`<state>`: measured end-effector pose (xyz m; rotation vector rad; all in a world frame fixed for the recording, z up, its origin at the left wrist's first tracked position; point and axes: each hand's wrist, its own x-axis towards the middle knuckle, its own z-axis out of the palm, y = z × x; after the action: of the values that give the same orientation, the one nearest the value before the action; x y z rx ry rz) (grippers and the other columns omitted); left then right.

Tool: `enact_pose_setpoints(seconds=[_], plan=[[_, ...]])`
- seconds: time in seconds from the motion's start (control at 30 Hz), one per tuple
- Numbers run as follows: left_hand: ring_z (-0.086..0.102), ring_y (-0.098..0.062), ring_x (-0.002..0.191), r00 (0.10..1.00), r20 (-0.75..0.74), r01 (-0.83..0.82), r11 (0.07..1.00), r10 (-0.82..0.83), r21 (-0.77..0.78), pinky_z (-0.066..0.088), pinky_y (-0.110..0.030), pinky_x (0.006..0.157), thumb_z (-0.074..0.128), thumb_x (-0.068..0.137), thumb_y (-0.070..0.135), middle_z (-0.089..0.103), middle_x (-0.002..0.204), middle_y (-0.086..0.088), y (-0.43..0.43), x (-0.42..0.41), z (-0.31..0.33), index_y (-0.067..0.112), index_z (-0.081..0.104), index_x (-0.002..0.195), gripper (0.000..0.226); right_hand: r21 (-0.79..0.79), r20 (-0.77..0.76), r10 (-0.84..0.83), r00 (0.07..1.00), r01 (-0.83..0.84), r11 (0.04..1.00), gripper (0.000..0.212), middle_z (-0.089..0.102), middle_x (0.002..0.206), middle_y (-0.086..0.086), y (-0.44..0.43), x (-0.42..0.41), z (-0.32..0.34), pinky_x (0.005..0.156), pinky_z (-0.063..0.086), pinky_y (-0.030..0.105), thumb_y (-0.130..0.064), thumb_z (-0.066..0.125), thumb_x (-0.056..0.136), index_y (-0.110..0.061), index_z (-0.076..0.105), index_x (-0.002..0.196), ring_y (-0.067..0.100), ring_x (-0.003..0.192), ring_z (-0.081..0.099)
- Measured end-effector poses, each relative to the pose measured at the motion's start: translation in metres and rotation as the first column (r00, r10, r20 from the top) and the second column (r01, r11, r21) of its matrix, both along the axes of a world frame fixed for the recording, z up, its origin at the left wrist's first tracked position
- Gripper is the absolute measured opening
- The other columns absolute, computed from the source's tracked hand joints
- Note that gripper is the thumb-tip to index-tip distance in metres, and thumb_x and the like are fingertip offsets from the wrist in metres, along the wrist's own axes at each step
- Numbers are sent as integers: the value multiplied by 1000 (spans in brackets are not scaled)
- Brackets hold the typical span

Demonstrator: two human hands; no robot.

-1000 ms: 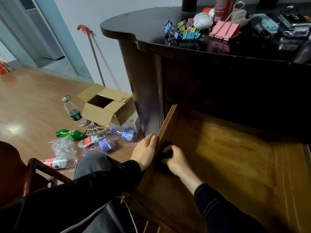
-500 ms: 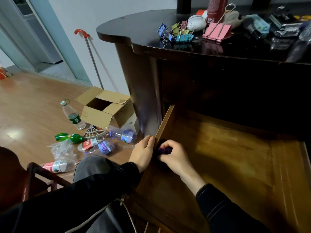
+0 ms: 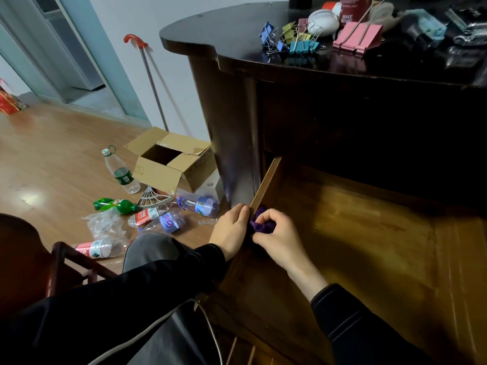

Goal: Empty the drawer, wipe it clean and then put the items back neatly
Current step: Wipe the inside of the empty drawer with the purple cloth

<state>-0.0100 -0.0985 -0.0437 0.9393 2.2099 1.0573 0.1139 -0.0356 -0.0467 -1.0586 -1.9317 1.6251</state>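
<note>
The wooden drawer [image 3: 369, 238] stands pulled out below the dark desk, its bottom bare. My right hand [image 3: 279, 238] grips a bunched purple cloth [image 3: 261, 225] against the inside of the drawer's left wall. My left hand [image 3: 232, 230] rests on the outside of that same wall, thumb at its top edge. On the desk top [image 3: 226, 35] lie coloured binder clips [image 3: 292, 39], large pink clips [image 3: 358, 38], a white round object [image 3: 322, 21], a red can [image 3: 353, 7] and several dark items at the right.
On the wooden floor to the left sit an open cardboard box [image 3: 171, 162], several plastic bottles [image 3: 121, 172] and a crumpled plastic bag [image 3: 105, 222]. A red-handled pole [image 3: 150, 77] leans on the wall. A dark chair [image 3: 39, 264] stands by my left knee.
My right hand has slid the cloth further back along the drawer's left wall, and the purple cloth now shows more. My left hand stayed on the wall.
</note>
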Motion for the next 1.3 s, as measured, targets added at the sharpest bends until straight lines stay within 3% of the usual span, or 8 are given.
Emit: enact_pose_setpoints(seconds=[0.2,0.37,0.57,0.73,0.9,0.97,1.1,1.3], plan=[[55,-15,111,1000,5,13,1000,-13,-19,39,-30,102,32,108,40,60,119,2,-2,0,-1,22,57,126,37,-81,234,118,965,-102,992,26,64,114,3,1,1,-9,86,56,34,-2,70,85,-20,61,102,20,103,62],[55,-13,95,999,-41,5,1000,-4,24,35,-27,86,36,107,36,62,104,3,-1,-1,-2,22,60,106,28,2,120,95,988,-96,995,24,67,92,-3,-3,3,2,70,59,35,-9,72,69,-25,64,87,15,84,64],[59,-19,101,999,-37,27,999,-26,23,43,-34,93,34,108,38,65,107,-2,-3,-1,-3,20,62,109,33,-153,266,117,957,-79,985,28,64,113,7,-7,1,-6,91,57,44,2,69,84,-16,60,103,26,104,63],[55,-13,97,1000,-29,3,1000,-2,23,34,-26,87,35,107,38,59,103,7,-2,-1,-3,23,59,108,28,-53,130,98,987,-92,994,24,67,89,-2,-2,2,3,60,54,26,-10,72,70,-25,65,87,15,83,65],[54,-12,103,1000,-25,11,1000,-11,16,32,-23,90,34,107,40,58,110,7,-2,-2,-4,29,56,112,25,-131,260,138,956,-106,986,27,65,104,3,-9,0,-5,85,59,42,1,69,83,-18,60,99,23,96,64],[52,-11,104,1000,-5,6,1000,-6,10,31,-23,92,34,108,40,57,112,7,-3,-1,-2,29,56,115,26,-146,290,158,944,-120,982,27,65,107,5,-7,1,-3,84,59,41,1,68,83,-18,60,101,25,98,65],[51,-1,92,1000,-5,-1,1000,1,16,31,-22,90,35,108,39,55,109,9,-2,0,-2,32,52,110,19,-98,183,166,969,-150,984,26,69,95,-1,-3,4,3,63,56,27,-7,71,75,-24,66,94,16,86,66],[59,-10,98,999,36,4,999,-5,36,41,-31,93,35,107,40,62,102,8,-3,-1,-3,30,58,107,25,-180,270,149,951,-102,978,31,61,104,0,-9,1,-3,84,58,37,2,68,84,-26,56,94,17,91,60]])
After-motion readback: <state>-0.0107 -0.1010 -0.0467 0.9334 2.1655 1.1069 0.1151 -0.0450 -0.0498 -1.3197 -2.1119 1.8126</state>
